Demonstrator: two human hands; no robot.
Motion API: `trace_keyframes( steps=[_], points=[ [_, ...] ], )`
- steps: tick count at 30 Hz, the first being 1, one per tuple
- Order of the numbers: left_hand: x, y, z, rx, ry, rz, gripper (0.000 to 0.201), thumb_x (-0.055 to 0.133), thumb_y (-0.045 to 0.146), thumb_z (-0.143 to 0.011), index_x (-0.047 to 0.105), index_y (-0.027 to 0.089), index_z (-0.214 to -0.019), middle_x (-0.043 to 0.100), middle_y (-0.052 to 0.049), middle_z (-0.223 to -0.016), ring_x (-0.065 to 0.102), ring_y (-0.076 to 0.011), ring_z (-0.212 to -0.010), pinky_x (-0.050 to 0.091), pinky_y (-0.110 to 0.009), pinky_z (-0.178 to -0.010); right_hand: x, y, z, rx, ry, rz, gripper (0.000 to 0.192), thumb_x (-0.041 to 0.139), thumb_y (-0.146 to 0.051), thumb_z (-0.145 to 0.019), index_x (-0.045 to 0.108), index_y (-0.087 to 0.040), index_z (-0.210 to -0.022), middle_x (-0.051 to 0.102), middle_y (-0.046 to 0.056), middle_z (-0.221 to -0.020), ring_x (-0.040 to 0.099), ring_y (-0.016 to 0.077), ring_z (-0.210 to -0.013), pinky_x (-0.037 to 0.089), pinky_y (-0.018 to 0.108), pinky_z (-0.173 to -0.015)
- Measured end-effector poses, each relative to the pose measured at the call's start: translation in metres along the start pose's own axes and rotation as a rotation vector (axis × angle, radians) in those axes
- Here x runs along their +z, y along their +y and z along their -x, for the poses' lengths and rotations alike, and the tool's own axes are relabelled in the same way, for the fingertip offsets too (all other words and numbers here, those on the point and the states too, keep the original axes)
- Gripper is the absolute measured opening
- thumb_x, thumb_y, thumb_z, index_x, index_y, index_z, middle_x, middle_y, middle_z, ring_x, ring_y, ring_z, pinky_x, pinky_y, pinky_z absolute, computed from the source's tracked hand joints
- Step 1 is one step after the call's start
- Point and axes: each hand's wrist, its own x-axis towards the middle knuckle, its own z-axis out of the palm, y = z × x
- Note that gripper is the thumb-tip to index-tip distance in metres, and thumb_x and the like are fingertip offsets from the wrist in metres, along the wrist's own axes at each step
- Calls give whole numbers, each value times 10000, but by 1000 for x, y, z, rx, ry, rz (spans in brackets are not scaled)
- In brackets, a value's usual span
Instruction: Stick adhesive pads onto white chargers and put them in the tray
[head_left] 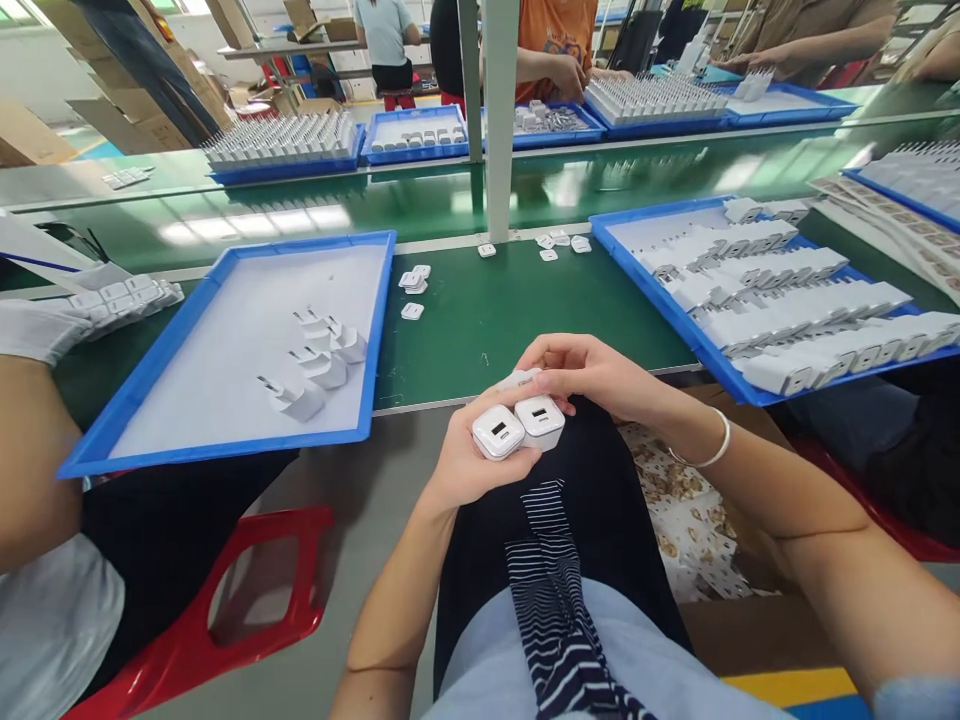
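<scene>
My left hand [457, 465] is closed around two white USB charger plugs [499, 432], held side by side above my lap with their port faces towards me. My right hand [592, 375] reaches over from the right, its thumb and fingers closed on the far end of a charger. What the right fingertips touch there is partly hidden. Beyond my hands, small white square caps [412, 312] lie in loose groups on the green bench [480, 330].
On the left a blue-rimmed tray [382, 330] holds several white plugs, pins up. At right another blue tray [675, 345] carries rows of chargers. A co-worker's gloved hand [37, 330] is at far left. A white post [501, 120] rises at the bench's back; a red stool [277, 580] stands lower left.
</scene>
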Motion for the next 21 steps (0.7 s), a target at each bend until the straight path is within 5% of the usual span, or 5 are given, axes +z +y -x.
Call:
trace_keyframes(
  steps=[5,11,17,21],
  points=[
    [-2,7,6,-31,-27,-52,542,832,120,-690,751,232,-1214,782,-87,-1140,737,-274,-1071,568,-385,-988,-5,8,-4,137,15,-59,217,828,-354,-781,754,-152,-810,687,-8,-623,612,91,-526,506,203,-517],
    [-3,-5,12,-223,68,14,521,842,172,-711,742,208,-1221,773,-112,-1188,737,-295,-1096,574,-383,-932,0,16,-1,18,243,197,230,786,-374,-821,819,-165,-913,755,28,-722,673,121,-579,546,233,-550],
    [-1,-7,10,-115,151,-99,527,836,154,-692,753,219,-1209,773,-98,-1193,715,-277,-1119,535,-416,-1032,5,16,8,0,250,180,303,766,-386,-868,770,-162,-1072,676,-21,-607,626,103,-501,539,224,-500],
    [2,-2,7,-41,190,-191,521,821,118,-682,764,224,-1189,784,-89,-1142,723,-250,-1063,560,-386,-987,7,11,13,-107,326,84,314,859,-319,-793,678,-194,-1017,710,-26,-668,659,108,-533,572,226,-541]
  ],
)
